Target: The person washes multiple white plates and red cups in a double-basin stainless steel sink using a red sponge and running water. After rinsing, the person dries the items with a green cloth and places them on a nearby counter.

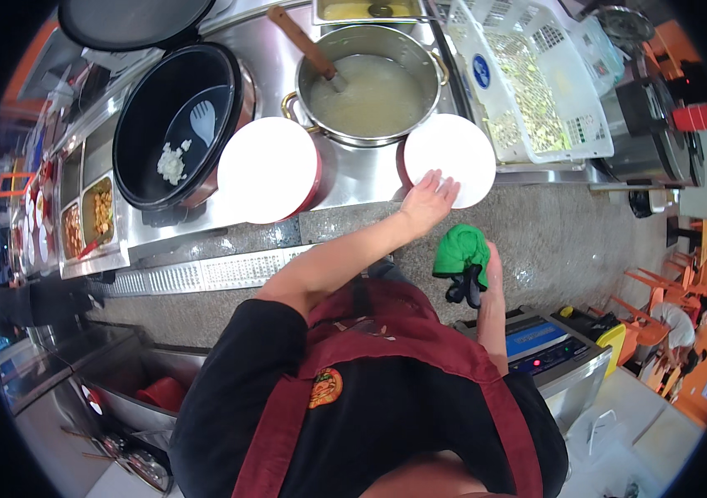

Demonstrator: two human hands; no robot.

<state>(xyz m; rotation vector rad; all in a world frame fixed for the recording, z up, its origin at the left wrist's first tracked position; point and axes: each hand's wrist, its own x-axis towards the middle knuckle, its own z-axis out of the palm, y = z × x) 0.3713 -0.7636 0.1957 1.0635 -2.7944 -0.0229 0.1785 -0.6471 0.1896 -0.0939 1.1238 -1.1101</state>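
Note:
My left hand (429, 202) rests with spread fingers on the near part of a round white plate or lid (450, 155), which has a red edge beneath it on the steel counter's right. In my right hand (494, 264) is a bunched green cloth (462, 252) with dark parts hanging down, held over the floor. A second white round (268, 171) with a red side stands to the left. Behind and between the two is a steel pot (369, 93) of cloudy liquid, with a wooden-handled utensil (307, 46) leaning in it.
At left stands an open black cooker (173, 131) with a little white rice and a pale spatula. Food trays (101, 215) lie beyond it. A white plastic basket (537, 87) with green scraps is at right. Behind me are a steel machine (540, 342) and a sink (142, 373). People sit far right.

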